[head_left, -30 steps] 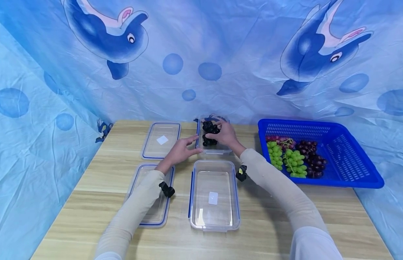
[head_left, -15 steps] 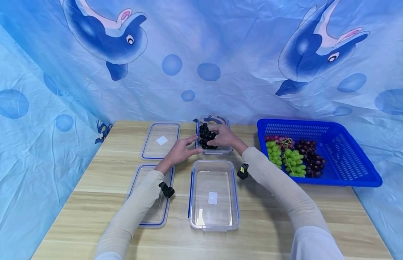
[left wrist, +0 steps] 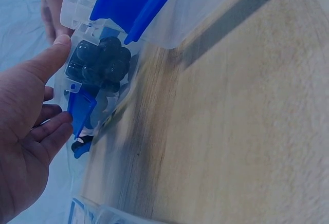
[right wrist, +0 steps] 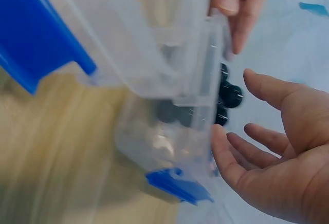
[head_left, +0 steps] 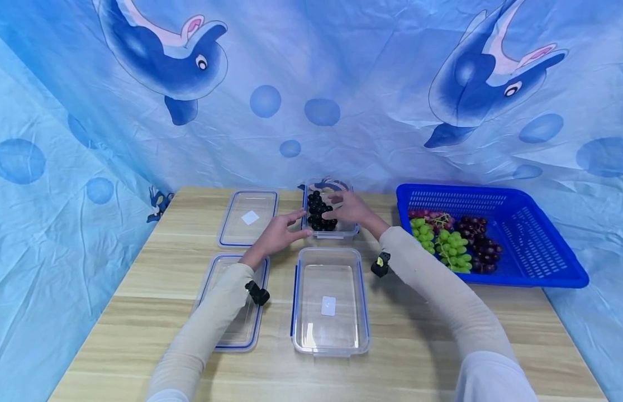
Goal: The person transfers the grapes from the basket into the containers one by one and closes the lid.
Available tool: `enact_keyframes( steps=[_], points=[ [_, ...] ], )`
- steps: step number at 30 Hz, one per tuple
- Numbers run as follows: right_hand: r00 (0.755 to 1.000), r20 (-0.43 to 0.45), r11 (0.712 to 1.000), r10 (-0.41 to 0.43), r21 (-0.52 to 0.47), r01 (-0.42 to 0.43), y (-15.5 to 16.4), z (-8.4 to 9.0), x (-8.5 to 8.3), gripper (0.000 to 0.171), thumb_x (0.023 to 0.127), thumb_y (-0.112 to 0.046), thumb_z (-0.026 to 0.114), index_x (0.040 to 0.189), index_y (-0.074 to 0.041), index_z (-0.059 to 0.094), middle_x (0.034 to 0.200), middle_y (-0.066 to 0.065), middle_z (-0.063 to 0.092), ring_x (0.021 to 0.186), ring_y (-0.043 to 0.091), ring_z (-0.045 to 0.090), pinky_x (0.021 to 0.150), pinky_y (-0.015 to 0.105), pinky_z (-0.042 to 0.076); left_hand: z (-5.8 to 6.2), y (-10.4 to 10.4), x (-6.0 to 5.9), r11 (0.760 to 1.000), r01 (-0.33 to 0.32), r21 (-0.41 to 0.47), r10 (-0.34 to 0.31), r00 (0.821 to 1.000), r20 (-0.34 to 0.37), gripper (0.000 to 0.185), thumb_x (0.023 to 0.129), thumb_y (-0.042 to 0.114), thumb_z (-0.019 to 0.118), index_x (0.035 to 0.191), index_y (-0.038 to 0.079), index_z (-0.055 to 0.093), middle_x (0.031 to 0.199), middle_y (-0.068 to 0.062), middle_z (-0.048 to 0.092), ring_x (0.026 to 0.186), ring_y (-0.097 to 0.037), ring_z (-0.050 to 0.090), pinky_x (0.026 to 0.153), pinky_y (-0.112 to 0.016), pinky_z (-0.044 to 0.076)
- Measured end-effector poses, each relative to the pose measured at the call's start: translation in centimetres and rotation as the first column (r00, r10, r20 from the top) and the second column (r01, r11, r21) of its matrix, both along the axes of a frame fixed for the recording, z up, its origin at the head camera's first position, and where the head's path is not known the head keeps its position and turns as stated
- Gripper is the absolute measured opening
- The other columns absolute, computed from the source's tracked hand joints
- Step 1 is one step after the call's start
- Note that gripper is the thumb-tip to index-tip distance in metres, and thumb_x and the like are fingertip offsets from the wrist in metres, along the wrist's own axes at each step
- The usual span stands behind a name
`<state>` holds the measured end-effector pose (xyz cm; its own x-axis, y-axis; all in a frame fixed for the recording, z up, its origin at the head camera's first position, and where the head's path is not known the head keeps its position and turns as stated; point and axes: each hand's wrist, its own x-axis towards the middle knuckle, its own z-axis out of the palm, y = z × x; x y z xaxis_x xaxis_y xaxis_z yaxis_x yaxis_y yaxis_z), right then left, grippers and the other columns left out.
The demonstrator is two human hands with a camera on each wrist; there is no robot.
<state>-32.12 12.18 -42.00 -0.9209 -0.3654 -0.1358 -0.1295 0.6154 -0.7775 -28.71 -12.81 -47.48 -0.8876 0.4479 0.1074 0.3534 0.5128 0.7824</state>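
Observation:
A clear far container (head_left: 347,229) with blue clips holds a bunch of black grapes (head_left: 319,215). My left hand (head_left: 298,224) rests against its left wall, fingers straight; in the left wrist view the left hand (left wrist: 59,82) has its thumb on the wall beside the black grapes (left wrist: 100,64). My right hand (head_left: 333,205) hovers over the container's right side, open and holding nothing. In the right wrist view the right hand (right wrist: 234,103) is spread beside the container (right wrist: 169,80), with the black grapes (right wrist: 226,95) behind the wall.
An empty clear container (head_left: 330,340) stands nearer to me. Two lids lie on the wooden table, one lid (head_left: 248,216) at the far left and another lid (head_left: 238,329) under my left forearm. A blue basket (head_left: 537,245) at right holds green grapes (head_left: 452,248) and dark grapes (head_left: 479,237).
My right hand lowered the black grapes into the far container, let go and opened, drawing slightly right. The left hand stayed against the container.

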Motion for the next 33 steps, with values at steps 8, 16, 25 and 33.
enact_keyframes(
  steps=[8,16,25,33],
  points=[
    [1.0,-0.018,0.998,-0.005,-0.061,0.004,1.8,3.5,1.5,0.061,0.097,-0.025,0.072,0.149,-0.004,0.049,0.151,0.02,0.051,0.135,0.038,0.052,0.104,0.053,0.053,0.1,-0.1,0.0,1.0,-0.002,0.008,0.002,1.0,-0.002,0.074,0.094,0.042,0.074,0.151,0.004,0.047,0.161,-0.013,0.04,0.141,-0.035,0.047,0.114,-0.045,0.046],
    [0.997,-0.079,0.993,0.013,-0.113,-0.022,4.1,6.7,3.4,0.059,0.096,-0.035,0.073,0.146,-0.01,0.055,0.147,0.014,0.056,0.128,0.035,0.059,0.101,0.048,0.056,0.0,0.0,0.1,1.0,-0.006,0.008,0.006,1.0,0.003,0.075,0.094,0.043,0.074,0.152,0.004,0.046,0.161,-0.011,0.039,0.141,-0.035,0.047,0.113,-0.043,0.047],
    [0.983,-0.174,0.996,-0.066,-0.074,0.054,10.0,9.8,6.0,0.061,0.095,-0.047,0.071,0.146,-0.016,0.057,0.148,0.009,0.057,0.126,0.03,0.06,0.1,0.052,0.055,-0.2,0.0,0.0,1.0,0.003,0.022,-0.003,1.0,0.003,0.075,0.094,0.042,0.074,0.152,0.002,0.046,0.161,-0.013,0.039,0.141,-0.036,0.047,0.113,-0.044,0.047],
    [0.942,-0.298,0.985,-0.155,0.024,0.17,17.0,9.7,8.0,0.058,0.095,-0.046,0.072,0.142,-0.014,0.061,0.144,0.01,0.06,0.12,0.029,0.066,0.082,0.02,0.056,-0.2,-0.1,0.0,0.999,0.007,0.031,-0.007,1.0,-0.009,0.075,0.094,0.041,0.075,0.152,0.004,0.047,0.161,-0.013,0.039,0.141,-0.034,0.047,0.114,-0.044,0.046]
  ],
)
